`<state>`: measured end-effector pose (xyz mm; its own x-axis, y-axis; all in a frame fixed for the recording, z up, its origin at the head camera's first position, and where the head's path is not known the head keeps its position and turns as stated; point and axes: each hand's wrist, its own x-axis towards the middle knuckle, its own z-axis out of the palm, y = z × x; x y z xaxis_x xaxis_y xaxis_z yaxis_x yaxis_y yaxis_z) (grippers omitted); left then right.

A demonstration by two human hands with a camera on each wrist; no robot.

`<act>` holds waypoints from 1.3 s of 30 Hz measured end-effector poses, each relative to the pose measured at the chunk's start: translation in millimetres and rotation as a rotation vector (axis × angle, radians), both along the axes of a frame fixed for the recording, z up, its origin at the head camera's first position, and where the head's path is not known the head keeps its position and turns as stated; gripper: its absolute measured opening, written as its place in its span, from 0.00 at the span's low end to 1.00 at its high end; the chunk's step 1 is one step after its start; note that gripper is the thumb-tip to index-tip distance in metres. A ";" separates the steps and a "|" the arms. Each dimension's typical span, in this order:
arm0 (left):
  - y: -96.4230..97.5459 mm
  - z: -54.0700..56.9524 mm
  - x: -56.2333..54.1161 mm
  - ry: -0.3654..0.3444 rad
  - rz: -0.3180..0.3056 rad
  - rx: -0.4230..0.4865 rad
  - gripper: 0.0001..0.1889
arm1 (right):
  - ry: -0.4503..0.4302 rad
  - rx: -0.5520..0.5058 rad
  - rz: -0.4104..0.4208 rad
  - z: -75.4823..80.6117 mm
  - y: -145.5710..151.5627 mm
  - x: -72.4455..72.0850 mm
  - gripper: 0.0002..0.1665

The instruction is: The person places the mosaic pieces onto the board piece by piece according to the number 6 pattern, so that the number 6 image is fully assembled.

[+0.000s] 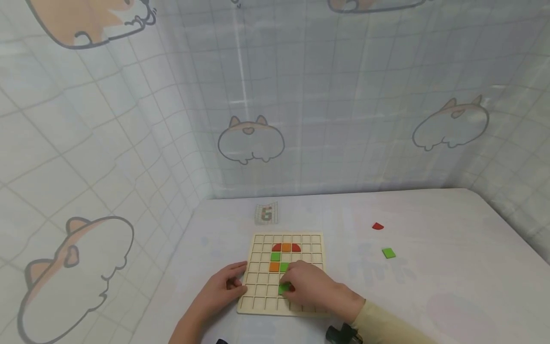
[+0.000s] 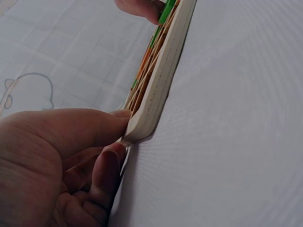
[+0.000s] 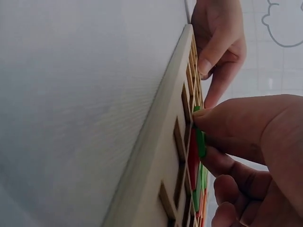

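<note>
A wooden grid board [image 1: 258, 303] lies on the white table, its square cells partly filled with red, orange and green tiles. My left hand [image 1: 221, 291] holds the board's left edge; in the left wrist view its thumb [image 2: 94, 128] rests on the rim, with a finger below. Over the board's lower middle, my right hand [image 1: 311, 289] pinches a green square tile [image 1: 283, 289] between thumb and finger. In the right wrist view this green tile [image 3: 201, 144] is tilted against the grid. Some cells are hidden beneath the right hand.
A small pattern card [image 1: 266, 213] lies behind the board. To the right are a red quarter-round tile [image 1: 377, 226] and a loose green square tile [image 1: 388, 253]. A black device [image 1: 343, 333] shows by the right wrist. Cloth printed with cartoon animals walls the table.
</note>
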<state>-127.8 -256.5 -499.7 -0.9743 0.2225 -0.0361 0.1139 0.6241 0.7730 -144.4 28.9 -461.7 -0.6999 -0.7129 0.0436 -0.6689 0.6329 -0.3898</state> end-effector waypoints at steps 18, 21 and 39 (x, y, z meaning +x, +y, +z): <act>-0.2 1.1 0.6 -0.014 0.010 0.019 0.31 | 0.026 0.015 0.074 3.6 -2.7 0.9 0.08; 0.3 2.1 0.9 -0.013 0.011 0.026 0.31 | 0.038 0.033 0.086 4.6 -3.2 1.2 0.07; -1.6 1.6 0.6 -0.021 0.008 0.002 0.31 | 0.014 -0.025 -0.043 12.9 15.4 -4.9 0.15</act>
<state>-127.2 -258.1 -498.1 -0.9751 0.2145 -0.0562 0.0925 0.6237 0.7762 -149.3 44.3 -448.8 -0.7293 -0.6806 0.0709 -0.6467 0.6518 -0.3961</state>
